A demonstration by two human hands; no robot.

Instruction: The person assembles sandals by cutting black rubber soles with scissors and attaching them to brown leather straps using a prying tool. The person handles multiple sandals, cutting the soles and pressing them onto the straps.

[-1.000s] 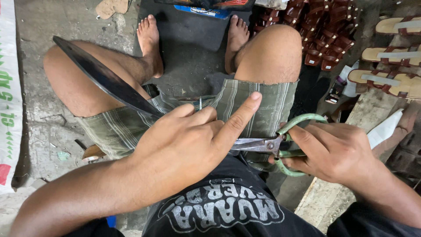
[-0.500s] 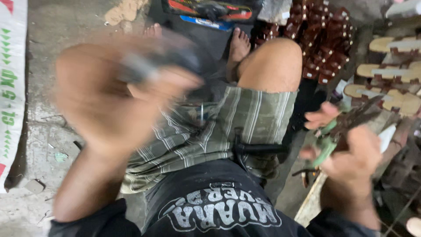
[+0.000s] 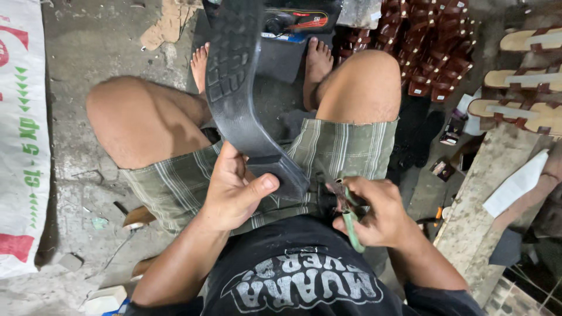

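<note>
My left hand [image 3: 234, 190] grips the heel end of a black rubber shoe sole [image 3: 237, 88], thumb across its edge. The sole stands up and away from me over my lap, its treaded underside facing the camera. My right hand [image 3: 377, 213] is closed around green-handled scissors [image 3: 348, 208], whose blades point left at the sole's heel edge, right beside it. Whether the blades touch the rubber I cannot tell. I sit with bare knees apart, in striped shorts and a black shirt.
Brown sandal straps [image 3: 433, 47] are piled at the upper right beside finished sandals [image 3: 527, 76] in a row. A wooden plank [image 3: 480, 216] with a white strip runs along my right. A printed sack [image 3: 20, 134] lies on the concrete floor at left.
The sole, held flat and edge-on across my left knee a second ago, has swung upright with its tread toward me. My right hand with the scissors came back in beside the heel.
</note>
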